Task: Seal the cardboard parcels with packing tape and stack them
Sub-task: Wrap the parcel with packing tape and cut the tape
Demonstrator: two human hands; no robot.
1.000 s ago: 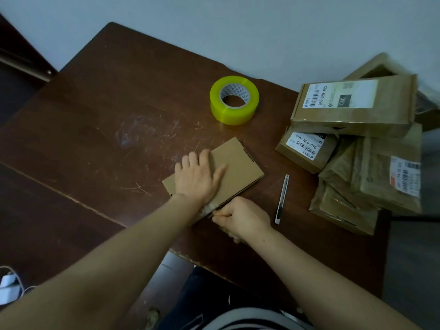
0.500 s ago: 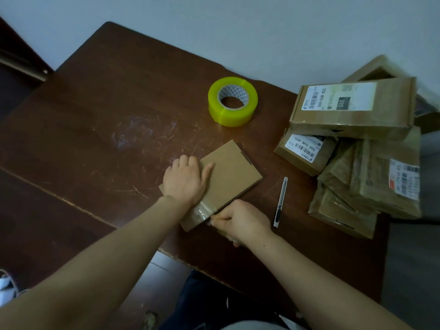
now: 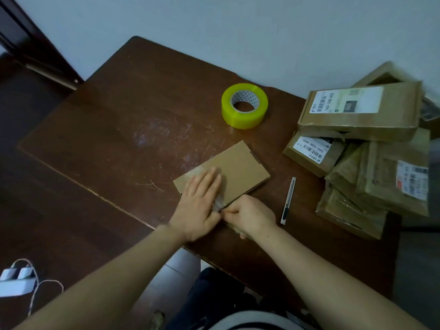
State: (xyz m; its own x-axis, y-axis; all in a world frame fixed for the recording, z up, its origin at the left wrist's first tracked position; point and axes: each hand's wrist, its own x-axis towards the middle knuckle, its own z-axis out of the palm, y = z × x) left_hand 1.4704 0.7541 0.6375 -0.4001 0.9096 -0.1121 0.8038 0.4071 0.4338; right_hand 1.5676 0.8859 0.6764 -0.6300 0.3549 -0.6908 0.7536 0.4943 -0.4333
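Worktop (image 3: 119,129): dark brown wood, scratched and scuffed at its middle, filling most of the frame from the upper centre to the lower right.
Parcel pile (image 3: 381,177): brown cardboard parcels heaped at the right edge of the frame; the top one lies flat with a white label facing up, and the lower ones lean at angles.
Flat parcel (image 3: 240,170): thin, plain cardboard, lying at the centre of the frame, turned diagonally, well apart from the pile.
Left hand (image 3: 198,206): palm down on the near end of the flat parcel, fingers straight and close together, pressing on it.
Right hand (image 3: 250,215): just beside the left hand at the parcel's near edge, fingers curled tight, pinching the end of the tape strip.
Tape roll (image 3: 242,119): yellow-green, lying flat, above the flat parcel in the frame.
Power strip (image 3: 14,281): white, with a cord, at the lower left corner.
Knife (image 3: 288,200): slim, lying between the flat parcel and the pile.
Tape strip (image 3: 217,202): clear, glossy, running across the parcel under the left hand.
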